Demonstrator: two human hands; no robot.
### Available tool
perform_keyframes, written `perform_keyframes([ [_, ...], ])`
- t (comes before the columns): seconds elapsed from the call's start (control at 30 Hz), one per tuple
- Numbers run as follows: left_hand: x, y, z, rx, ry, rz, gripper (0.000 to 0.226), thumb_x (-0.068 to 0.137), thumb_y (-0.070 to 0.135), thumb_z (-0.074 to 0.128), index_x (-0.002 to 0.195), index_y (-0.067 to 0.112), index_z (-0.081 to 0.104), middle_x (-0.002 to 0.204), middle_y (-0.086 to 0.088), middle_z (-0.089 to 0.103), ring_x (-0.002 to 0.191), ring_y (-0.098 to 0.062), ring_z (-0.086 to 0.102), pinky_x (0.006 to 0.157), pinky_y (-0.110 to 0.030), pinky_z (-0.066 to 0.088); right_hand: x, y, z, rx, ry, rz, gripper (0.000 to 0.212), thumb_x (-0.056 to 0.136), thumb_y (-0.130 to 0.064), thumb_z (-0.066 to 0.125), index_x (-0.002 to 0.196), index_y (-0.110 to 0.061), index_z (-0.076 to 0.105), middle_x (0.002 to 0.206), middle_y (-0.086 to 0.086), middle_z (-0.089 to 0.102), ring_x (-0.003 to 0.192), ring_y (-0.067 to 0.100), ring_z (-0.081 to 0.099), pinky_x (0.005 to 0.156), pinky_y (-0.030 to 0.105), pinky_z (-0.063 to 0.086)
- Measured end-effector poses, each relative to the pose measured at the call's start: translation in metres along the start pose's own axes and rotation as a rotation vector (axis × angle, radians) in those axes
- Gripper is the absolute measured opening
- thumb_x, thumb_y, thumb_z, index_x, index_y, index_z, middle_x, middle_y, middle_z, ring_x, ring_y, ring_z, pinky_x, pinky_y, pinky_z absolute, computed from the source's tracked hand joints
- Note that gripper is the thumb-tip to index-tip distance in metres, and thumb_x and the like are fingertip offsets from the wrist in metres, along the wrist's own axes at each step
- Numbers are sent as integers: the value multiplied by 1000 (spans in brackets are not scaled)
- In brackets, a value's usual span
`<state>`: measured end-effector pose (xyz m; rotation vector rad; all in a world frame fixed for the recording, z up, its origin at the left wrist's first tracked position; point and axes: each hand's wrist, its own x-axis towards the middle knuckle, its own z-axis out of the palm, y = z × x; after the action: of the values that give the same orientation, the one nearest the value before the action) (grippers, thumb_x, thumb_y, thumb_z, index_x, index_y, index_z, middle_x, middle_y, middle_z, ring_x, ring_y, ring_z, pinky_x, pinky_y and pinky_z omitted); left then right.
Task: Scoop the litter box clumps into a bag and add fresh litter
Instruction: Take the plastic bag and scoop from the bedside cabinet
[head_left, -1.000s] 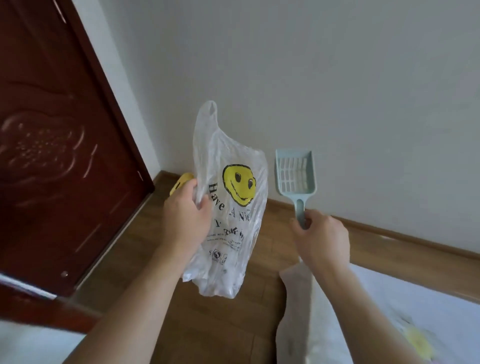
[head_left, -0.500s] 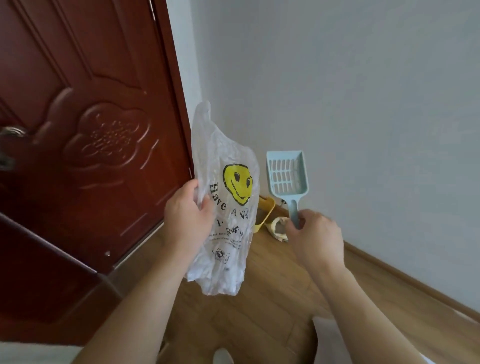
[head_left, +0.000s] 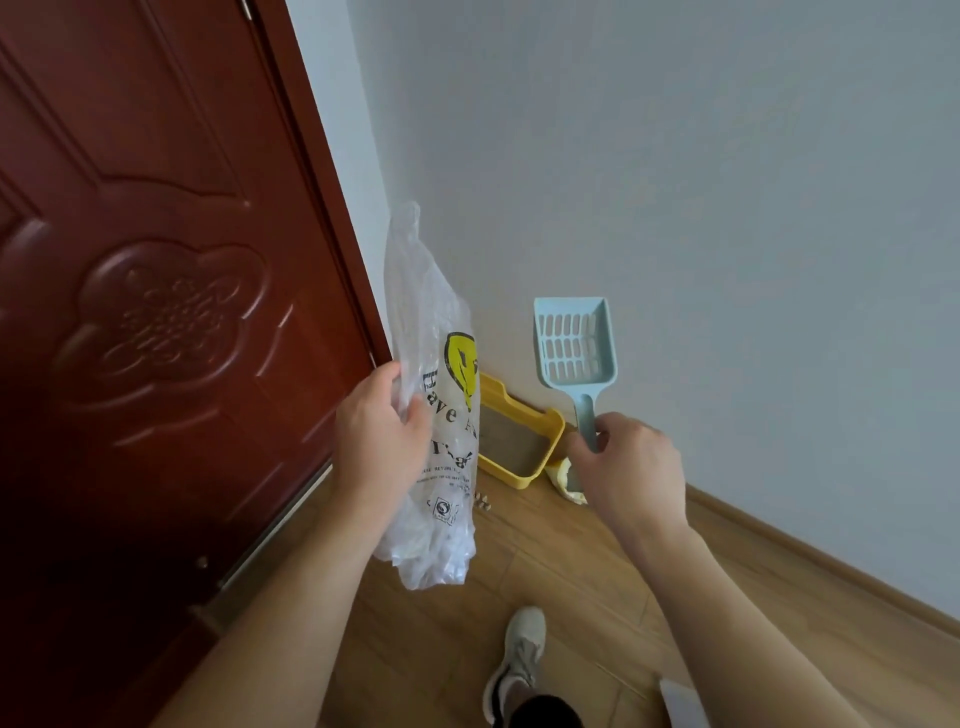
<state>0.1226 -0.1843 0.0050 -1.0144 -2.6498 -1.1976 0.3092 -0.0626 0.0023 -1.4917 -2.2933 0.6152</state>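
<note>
Dark red panelled wooden door (head_left: 156, 312) now fills the left, since the view has swung into the corner. Wood plank floor (head_left: 597, 571): person stepping in. Crumpled clear plastic bag with yellow smiley print (head_left: 441, 426): same hold, left hand (head_left: 379, 431) clenched round its middle. Yellow plastic litter box (head_left: 524, 441), a sliver a second ago, now mostly visible on the floor against the wall, grey litter inside. Pale blue slotted plastic scoop (head_left: 574, 343) is upright, right hand (head_left: 628, 467) gripping the handle. Likely the approach; no scooping yet.

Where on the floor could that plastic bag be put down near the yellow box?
Bare wood floor between the shoe and the yellow litter box is free, as is the strip beside the skirting board. The corner by the door is crowded: box, a pale pouch, scattered bits.
</note>
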Motion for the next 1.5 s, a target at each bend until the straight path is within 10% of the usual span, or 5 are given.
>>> perform_keyframes([
  [0.57,211,-45,140,-1,-84,-3,40,83,10,72,122,2,65,113,-12,71,103,-30,67,91,-44,54,234,-32,108,-44,-122,67,24,88,-42,53,84,-20,62,71,-6,61,62,15,58,59,36,56],
  [0.73,257,-91,196,-16,-148,57,38,80,6,75,117,0,67,107,-13,73,97,-30,68,86,-28,48,274,-30,173,-85,-145,175,22,86,-40,54,83,-20,63,71,-5,61,64,18,59,61,38,56],
  [0.97,296,-173,301,-13,-271,149,39,80,5,75,118,-1,66,106,-14,73,92,-31,69,84,-27,46,316,7,292,-115,-149,292,22,87,-41,55,81,-21,61,69,-7,59,63,17,56,49,28,37],
  [1.5,217,-434,613,-76,-388,297,39,82,5,72,120,5,64,102,-14,72,86,-32,67,77,-28,47,339,209,650,-103,-86,324,21,88,-38,58,82,-18,62,71,-4,62,62,16,57,49,28,42],
])
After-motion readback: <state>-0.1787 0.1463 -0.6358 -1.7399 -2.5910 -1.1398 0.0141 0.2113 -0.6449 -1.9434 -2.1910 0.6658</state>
